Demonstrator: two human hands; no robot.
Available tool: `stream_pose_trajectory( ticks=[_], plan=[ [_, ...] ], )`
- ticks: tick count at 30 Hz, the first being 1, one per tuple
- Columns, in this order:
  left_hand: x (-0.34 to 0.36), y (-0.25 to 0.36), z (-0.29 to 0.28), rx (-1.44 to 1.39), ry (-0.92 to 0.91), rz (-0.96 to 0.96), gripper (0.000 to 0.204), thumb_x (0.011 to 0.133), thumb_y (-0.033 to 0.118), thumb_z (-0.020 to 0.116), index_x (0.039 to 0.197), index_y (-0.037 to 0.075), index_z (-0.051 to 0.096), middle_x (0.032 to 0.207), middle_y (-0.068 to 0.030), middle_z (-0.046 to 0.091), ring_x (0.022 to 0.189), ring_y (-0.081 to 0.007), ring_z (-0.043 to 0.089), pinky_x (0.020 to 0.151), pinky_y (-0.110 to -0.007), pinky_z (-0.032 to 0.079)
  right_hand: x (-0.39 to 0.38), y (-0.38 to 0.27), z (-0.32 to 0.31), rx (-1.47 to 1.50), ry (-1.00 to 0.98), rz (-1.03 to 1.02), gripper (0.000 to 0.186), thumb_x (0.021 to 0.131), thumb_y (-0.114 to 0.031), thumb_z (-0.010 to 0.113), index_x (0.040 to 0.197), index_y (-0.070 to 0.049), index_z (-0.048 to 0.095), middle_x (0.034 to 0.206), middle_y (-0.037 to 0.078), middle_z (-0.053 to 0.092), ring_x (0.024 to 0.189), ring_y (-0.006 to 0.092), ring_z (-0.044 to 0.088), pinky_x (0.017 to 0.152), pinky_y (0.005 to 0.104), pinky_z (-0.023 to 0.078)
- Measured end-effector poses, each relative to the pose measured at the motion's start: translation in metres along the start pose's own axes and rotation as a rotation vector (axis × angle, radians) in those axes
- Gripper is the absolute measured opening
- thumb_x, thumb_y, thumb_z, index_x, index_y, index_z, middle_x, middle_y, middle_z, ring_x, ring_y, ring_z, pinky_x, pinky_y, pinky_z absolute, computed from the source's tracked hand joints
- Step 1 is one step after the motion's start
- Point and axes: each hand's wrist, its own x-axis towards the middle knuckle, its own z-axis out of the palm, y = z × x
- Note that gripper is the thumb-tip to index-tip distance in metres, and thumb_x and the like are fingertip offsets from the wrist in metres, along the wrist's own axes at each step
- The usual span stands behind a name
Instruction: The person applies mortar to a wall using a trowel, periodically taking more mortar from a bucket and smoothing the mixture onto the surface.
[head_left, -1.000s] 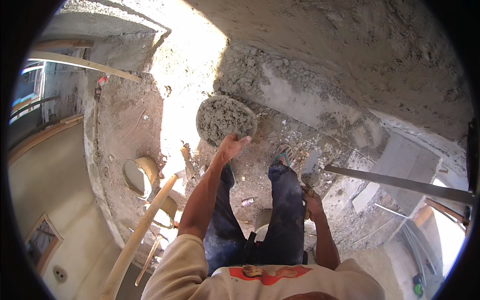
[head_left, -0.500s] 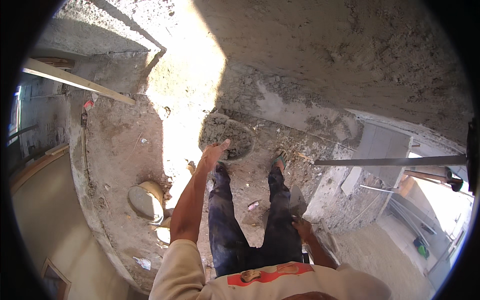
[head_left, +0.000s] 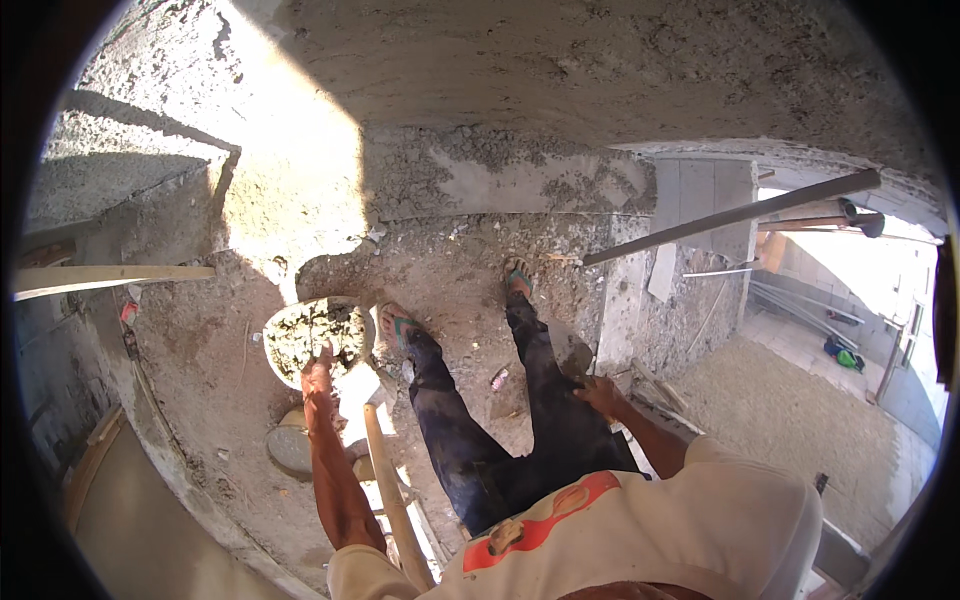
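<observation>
My left hand (head_left: 317, 372) is at the near rim of a round tub (head_left: 279, 366) of grey, lumpy mortar (head_left: 318, 328), its fingers closed on the rim, partly lost in glare. The tub stands half in sunlight, left of my left foot (head_left: 396, 322). By my right knee, my right hand (head_left: 598, 397) is closed round the handle of a trowel, whose grey, rounded blade (head_left: 572, 352) points away from me. The handle itself is hidden in the fingers.
A yellowish bucket (head_left: 290, 445) stands left of my left forearm. A wooden pole (head_left: 390, 490) leans between that arm and my leg. A grey bar (head_left: 730, 218) juts across at the right. Rough plastered wall (head_left: 600, 70) rises ahead; rubble lies on the floor (head_left: 450, 290).
The tub has shifted left and nearer, from in front of my feet to beside my left foot, with my left hand at it. The view has turned too. My right hand stays by the knee.
</observation>
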Motion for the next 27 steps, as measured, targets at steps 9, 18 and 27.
stream_pose_trajectory(
  ticks=[9,18,27],
  plan=[
    [0.052,-0.095,-0.103,-0.204,0.243,0.177,0.047,0.092,0.052,0.076,0.090,0.007,0.063,0.071,0.0014,0.050,0.065,-0.0106,0.046,0.059,-0.032,0.038,0.019,-0.040,0.012,-0.433,0.013,-0.146,0.053,0.088,-0.038,0.079,0.128,-0.007,0.068,0.111,0.023,0.075,0.107,0.0407,0.072,0.096,0.0505,0.055],
    [-0.001,-0.108,-0.141,0.043,0.486,0.144,0.054,0.091,0.041,0.080,0.116,-0.002,0.059,0.111,-0.0141,0.070,0.104,-0.0226,0.065,0.091,-0.036,0.052,0.043,-0.268,0.120,-0.614,-0.359,-0.343,0.047,0.094,-0.037,0.066,0.126,-0.003,0.057,0.112,0.032,0.071,0.109,0.0506,0.068,0.094,0.0575,0.054],
    [-0.153,-0.149,0.002,0.136,0.341,-0.111,0.067,0.093,0.038,0.076,0.136,-0.009,0.055,0.127,-0.0259,0.067,0.118,-0.0367,0.066,0.101,-0.044,0.051,-0.018,-0.425,0.231,-0.475,-0.509,-0.803,0.058,0.086,-0.014,0.061,0.141,0.003,0.052,0.124,0.035,0.064,0.115,0.0468,0.067,0.095,0.0541,0.056]
  ],
)
